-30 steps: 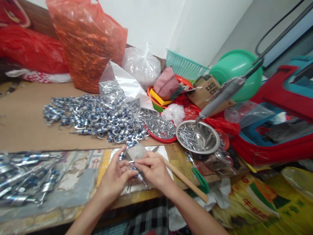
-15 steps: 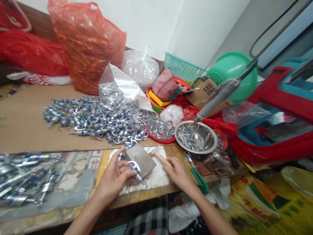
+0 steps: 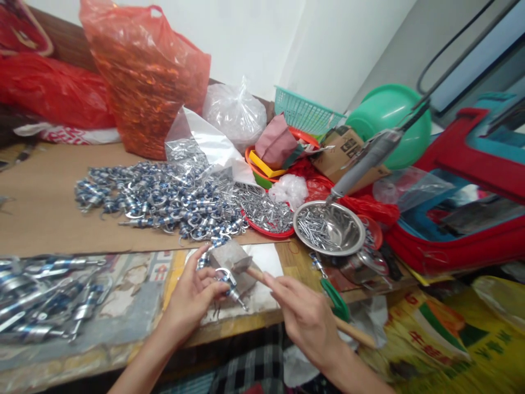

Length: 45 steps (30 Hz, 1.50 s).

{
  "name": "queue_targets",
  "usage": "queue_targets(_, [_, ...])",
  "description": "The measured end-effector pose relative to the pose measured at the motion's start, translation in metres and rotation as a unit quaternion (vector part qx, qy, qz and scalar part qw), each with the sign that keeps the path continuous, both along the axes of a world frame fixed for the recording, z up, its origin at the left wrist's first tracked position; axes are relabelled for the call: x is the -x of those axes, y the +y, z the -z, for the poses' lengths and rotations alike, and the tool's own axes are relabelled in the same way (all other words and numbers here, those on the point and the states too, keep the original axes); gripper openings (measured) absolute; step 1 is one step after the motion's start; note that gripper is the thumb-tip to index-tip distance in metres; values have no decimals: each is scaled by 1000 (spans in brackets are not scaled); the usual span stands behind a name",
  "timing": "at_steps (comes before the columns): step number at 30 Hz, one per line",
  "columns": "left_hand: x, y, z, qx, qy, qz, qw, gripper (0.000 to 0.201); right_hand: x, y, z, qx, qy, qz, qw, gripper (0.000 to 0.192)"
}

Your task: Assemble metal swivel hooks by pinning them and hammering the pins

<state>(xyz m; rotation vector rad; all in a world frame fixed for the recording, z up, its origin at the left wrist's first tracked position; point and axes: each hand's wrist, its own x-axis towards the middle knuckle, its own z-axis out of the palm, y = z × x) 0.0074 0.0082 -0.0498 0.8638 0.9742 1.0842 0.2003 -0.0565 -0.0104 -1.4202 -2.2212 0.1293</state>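
My left hand (image 3: 189, 300) pinches a silver hook bolt with blue bands (image 3: 233, 291) against the near left side of a grey metal block (image 3: 223, 255). The hook curves up by my fingertips, and the bolt's end points toward the table's front edge. A hammer (image 3: 256, 274) is in my right hand (image 3: 309, 317), its wooden handle running out behind the wrist. Its head lies over the block's top, beside the hook; whether it touches is unclear. Under the block is a white sheet (image 3: 268, 257).
A heap of hook bolts (image 3: 164, 202) covers the cardboard (image 3: 36, 219) behind. More bolts (image 3: 41, 301) lie at left. A steel bowl (image 3: 348, 241) of pins and a red tray (image 3: 266, 232) of small metal pieces stand behind right. A grey tool (image 3: 361, 164) hangs over the bowl.
My right hand has brought the hammer up and left, from beside the block to over its top. My left hand and the hook bolt are almost unmoved.
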Motion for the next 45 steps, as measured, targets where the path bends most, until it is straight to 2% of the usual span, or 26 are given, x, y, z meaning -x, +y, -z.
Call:
queue_targets(2, [-1,1,0,1,0,1,1000,86,1,-2,3,-10,20,6,1000,55])
queue_targets(4, [-1,1,-1,3,-2,4,1000,85,0,-1,6,25,37,-3,999,52])
queue_targets(6, [0,1,-1,4,2,4,1000,83,-5,6,12,58,85,20,995,45])
queue_targets(8, [2,1,0,-3,26,15,1000,67,-18,18,21,67,152,86,982,39])
queue_targets(10, [5,1,0,-18,84,44,995,39,-34,31,33,84,180,148,969,37])
queue_targets(12, [8,1,-1,-51,160,64,984,16,-48,43,43,127,156,162,966,36])
queue_targets(14, [10,1,-2,-110,220,55,968,9,-55,55,47,162,104,149,970,33])
queue_targets(17, [10,2,-4,-188,252,29,949,7,-51,78,42,132,24,157,978,28])
queue_targets(21, [8,1,-8,-207,254,35,944,10,-39,136,31,82,-37,210,974,29])
queue_targets(24, [7,1,-10,-210,267,38,940,10,-36,179,30,116,-66,229,964,27])
queue_targets(26, [6,2,-12,-204,269,39,940,9,-36,197,33,138,-82,237,958,21])
queue_targets(30, [7,3,-11,-181,261,28,948,7,-40,201,38,148,-101,246,953,20])
queue_targets(34, [6,3,-10,-170,257,30,951,7,-47,193,39,170,-120,216,954,21])
queue_targets(41, [4,0,-15,-176,286,49,941,10,-46,198,29,222,-169,166,946,27])
queue_targets(45, [5,-1,-13,-185,291,44,938,10,-38,201,24,232,-160,150,948,28])
